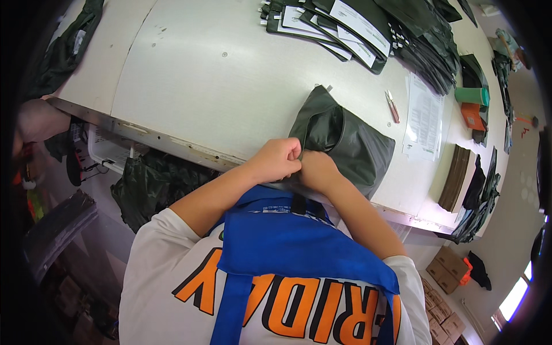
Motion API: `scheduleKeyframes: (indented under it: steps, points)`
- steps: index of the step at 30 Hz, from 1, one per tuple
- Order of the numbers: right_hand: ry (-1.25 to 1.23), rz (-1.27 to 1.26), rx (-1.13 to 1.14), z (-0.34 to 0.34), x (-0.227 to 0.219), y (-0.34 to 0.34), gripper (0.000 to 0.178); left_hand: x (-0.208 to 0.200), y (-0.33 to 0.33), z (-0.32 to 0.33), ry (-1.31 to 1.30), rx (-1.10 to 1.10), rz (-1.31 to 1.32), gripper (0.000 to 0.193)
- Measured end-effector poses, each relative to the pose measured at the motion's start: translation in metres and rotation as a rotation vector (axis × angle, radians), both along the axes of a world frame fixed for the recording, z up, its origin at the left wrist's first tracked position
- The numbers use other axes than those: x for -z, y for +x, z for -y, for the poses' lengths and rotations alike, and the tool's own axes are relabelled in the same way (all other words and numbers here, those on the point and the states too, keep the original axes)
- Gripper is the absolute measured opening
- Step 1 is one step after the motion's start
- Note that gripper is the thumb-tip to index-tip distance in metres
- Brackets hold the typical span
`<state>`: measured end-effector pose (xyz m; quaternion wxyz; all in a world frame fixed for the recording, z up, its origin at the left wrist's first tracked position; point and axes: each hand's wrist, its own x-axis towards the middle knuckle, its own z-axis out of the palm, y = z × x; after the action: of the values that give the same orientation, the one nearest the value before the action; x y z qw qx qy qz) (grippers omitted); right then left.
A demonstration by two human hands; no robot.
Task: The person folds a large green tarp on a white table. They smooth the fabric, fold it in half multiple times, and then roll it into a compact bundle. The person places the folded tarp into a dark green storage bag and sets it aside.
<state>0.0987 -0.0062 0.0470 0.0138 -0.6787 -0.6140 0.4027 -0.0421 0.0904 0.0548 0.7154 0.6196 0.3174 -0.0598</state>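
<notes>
A dark green, smooth-coated fabric pouch (365, 148) lies at the table's near edge in front of me, its upper side gaping in a fold. At the pouch's left near edge, my left hand (276, 160) is closed, thumb and fingers pinched together. Close beside it, my right hand (319, 171) is curled with its knuckles up, against the pouch's near side. Both hands nearly touch. The fingertips are mostly hidden, so whatever small part they pinch does not show.
Stacked dark pouches with white cards (345, 29) lie at the far side. Small red-handled snips (393, 107) rest by printed sheets (424, 118). A green cup-like roll (471, 96) stands farther right. Dark fabric (155, 184) hangs below the table edge at left. Another person's arm (43, 121) appears far left.
</notes>
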Motion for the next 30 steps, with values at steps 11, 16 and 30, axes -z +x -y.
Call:
scheduleKeyframes:
  steps: [11, 16, 30]
  points:
    - [0.688, 0.086, 0.221, -0.008, -0.004, 0.030, 0.039, 0.012, 0.027, -0.005, 0.701, -0.291, -0.061, 0.031]
    - [0.417, 0.455, 0.019, -0.004, 0.005, 0.008, 0.073, 0.021, 0.041, -0.019, 0.639, -0.158, 0.021, 0.022]
    - [0.715, 0.079, 0.128, 0.004, 0.001, 0.027, 0.058, 0.022, 0.049, -0.023, 0.886, -0.122, -0.120, 0.018]
